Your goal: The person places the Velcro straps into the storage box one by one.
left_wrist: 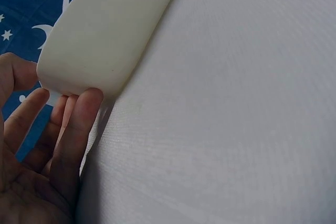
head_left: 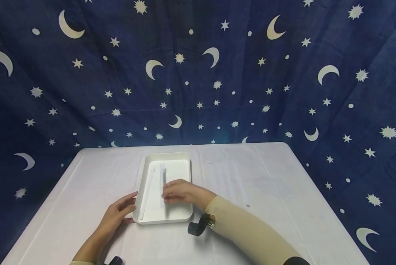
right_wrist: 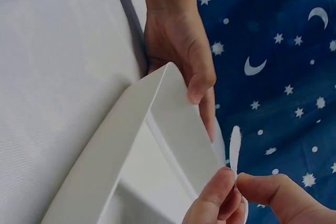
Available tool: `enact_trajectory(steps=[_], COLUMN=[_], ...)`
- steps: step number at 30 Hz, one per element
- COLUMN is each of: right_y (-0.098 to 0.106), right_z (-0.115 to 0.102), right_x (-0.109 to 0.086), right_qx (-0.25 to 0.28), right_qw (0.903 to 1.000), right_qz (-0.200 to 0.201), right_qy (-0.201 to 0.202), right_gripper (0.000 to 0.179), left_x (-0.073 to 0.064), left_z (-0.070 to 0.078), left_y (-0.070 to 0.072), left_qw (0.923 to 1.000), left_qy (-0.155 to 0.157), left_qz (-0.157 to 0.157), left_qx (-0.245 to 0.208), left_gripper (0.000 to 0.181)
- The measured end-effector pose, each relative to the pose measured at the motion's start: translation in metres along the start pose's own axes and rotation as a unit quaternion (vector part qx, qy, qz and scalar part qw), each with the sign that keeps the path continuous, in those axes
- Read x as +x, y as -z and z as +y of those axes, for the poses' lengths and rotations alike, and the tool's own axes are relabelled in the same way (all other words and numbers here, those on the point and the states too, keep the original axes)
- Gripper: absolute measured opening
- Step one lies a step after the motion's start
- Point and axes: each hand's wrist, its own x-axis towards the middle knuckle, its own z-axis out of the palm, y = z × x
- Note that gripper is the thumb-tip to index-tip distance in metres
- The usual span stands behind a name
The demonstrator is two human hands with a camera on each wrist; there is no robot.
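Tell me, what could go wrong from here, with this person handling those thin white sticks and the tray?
The pinched stick might slip from the right grip, since one end sticks out free.

The tray could shift if bumped, as the left grip seems to steady it only around one near corner.

The pale sticks lying to the tray's right may be overlooked: they barely stand out against the white table.

Soft, diffuse light spread across white tabletop (head_left: 294,191); faint shadows cast beside left forearm (head_left: 93,241); left hand (left_wrist: 47,161) dimly rendered in left-wrist view.
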Motion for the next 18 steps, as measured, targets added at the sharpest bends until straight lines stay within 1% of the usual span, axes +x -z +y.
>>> enact_trajectory(steps=[4, 9, 14, 18], right_y=[-0.003, -0.005, -0.006, -0.008], right_z=[0.004, 0.007, 0.009, 0.009], right_x=[0.008, 0.014, 0.016, 0.017], right_qx=[0.006, 0.001, -0.005, -0.004], right_qw=[0.9999, 0.9998, 0.9994, 0.9992], right_qz=[0.006, 0.014, 0.007, 0.004], right_qy=[-0.005, -0.016, -0.032, -0.04], right_gripper=[0.022, 0.02, 0.018, 0.021], left_x=[0.0, 0.001, 0.001, 0.001], left_z=[-0.001, -0.002, -0.002, -0.001], left_y=[0.0, -0.001, -0.001, 0.0], left_qw=[1.0, 1.0, 1.0, 0.9999], left_qy=[-0.001, 0.001, -0.001, -0.003], left_qz=[0.002, 0.006, 0.005, 0.002], left_qx=[-0.001, 0.002, -0.003, -0.01], left_gripper=[0.059, 0.059, 0.059, 0.058])
